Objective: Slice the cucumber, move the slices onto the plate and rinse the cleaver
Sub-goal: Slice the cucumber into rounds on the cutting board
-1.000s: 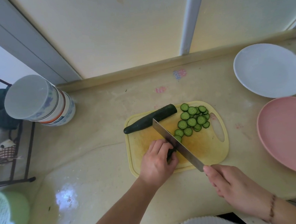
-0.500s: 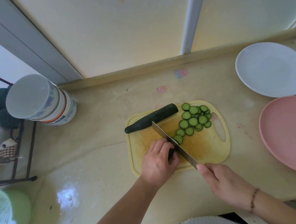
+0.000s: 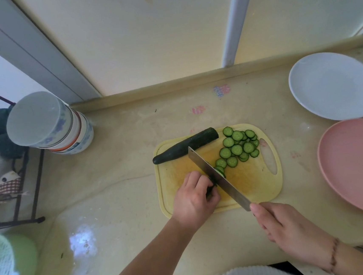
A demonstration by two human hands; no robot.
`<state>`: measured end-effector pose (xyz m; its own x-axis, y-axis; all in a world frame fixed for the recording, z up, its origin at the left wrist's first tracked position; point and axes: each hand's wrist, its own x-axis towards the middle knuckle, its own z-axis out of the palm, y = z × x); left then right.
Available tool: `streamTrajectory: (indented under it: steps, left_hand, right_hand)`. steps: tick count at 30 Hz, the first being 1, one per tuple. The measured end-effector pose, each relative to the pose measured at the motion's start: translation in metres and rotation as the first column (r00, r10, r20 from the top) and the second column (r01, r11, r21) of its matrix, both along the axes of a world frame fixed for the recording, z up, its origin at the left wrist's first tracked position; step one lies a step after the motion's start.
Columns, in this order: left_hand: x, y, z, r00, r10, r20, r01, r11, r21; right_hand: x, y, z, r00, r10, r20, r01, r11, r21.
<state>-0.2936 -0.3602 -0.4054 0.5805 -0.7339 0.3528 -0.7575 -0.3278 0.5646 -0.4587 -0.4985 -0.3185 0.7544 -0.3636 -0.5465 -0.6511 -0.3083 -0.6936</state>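
A beige countertop [image 3: 121, 209] lies under both hands. Well to the right of the right hand [image 3: 289, 231] sit a pink plate [image 3: 356, 165] and, beyond it, a white plate [image 3: 333, 85]. The yellow cutting board [image 3: 256, 185] lies just ahead of the hands. That right hand curls round the cleaver [image 3: 217, 178] handle. The left hand [image 3: 194, 199] grips a cucumber stub against the blade. Beyond the left hand lies a cucumber half [image 3: 185, 145]; slices [image 3: 237, 149] pile right of the blade.
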Motion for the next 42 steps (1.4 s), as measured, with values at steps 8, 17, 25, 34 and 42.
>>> streamTrajectory:
  steps: [8,17,25,34,42]
  left_hand:
    - [0.0,0.0,0.001,1.0,0.002,-0.009,-0.002,1.0,0.019]
    - [0.001,0.001,-0.001,0.999,-0.007,-0.032,0.008,1.0,0.017]
    - [0.001,-0.001,-0.001,1.0,-0.006,-0.011,0.006,1.0,-0.006]
    - [0.0,0.001,0.002,0.999,0.016,0.034,-0.017,0.999,0.028]
    - [-0.001,0.005,0.016,0.995,-0.002,0.101,-0.013,0.989,0.146]
  right_hand:
    - [0.001,0.001,0.006,1.0,0.011,-0.005,-0.011,1.0,0.003]
    - [0.004,0.005,0.012,0.999,0.043,-0.031,-0.043,0.999,-0.001]
    - [0.018,0.011,-0.006,0.993,0.073,-0.095,-0.079,0.995,-0.054]
    - [0.013,0.002,-0.011,0.994,0.077,-0.075,-0.086,0.988,-0.126]
    - [-0.018,-0.031,0.005,0.998,0.058,-0.038,-0.067,0.943,-0.327]
